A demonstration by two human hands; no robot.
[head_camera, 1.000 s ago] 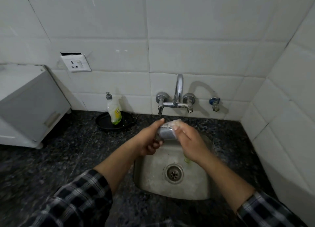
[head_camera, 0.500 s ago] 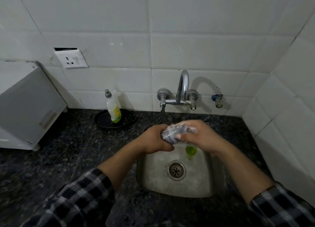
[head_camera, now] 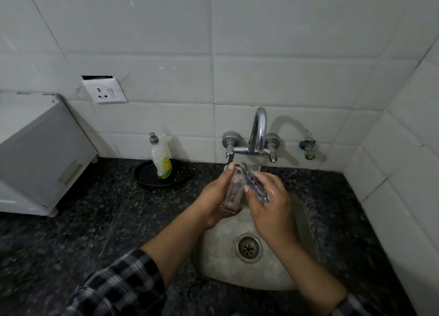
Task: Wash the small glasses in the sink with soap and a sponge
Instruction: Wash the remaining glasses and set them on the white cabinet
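Note:
Over the steel sink (head_camera: 213, 256) my left hand (head_camera: 215, 197) holds a small clear glass (head_camera: 234, 192) upright, fingers curled round it. My right hand (head_camera: 270, 209) grips a grey scrubbing sponge (head_camera: 254, 182) and presses it against the right side of the glass. Both hands sit just under the chrome tap (head_camera: 257, 135). The green glass seen earlier in the sink is hidden behind my right hand.
A dish soap bottle (head_camera: 161, 159) stands on a black dish (head_camera: 147, 175) on the dark granite counter (head_camera: 83, 220), left of the tap. A white appliance (head_camera: 40, 154) fills the far left. Tiled walls close in behind and on the right. The drain (head_camera: 248, 247) is uncovered.
The glass has turned from lying sideways to upright in my left hand. The sponge has slid from over the glass to its right side. The green glass has gone out of sight.

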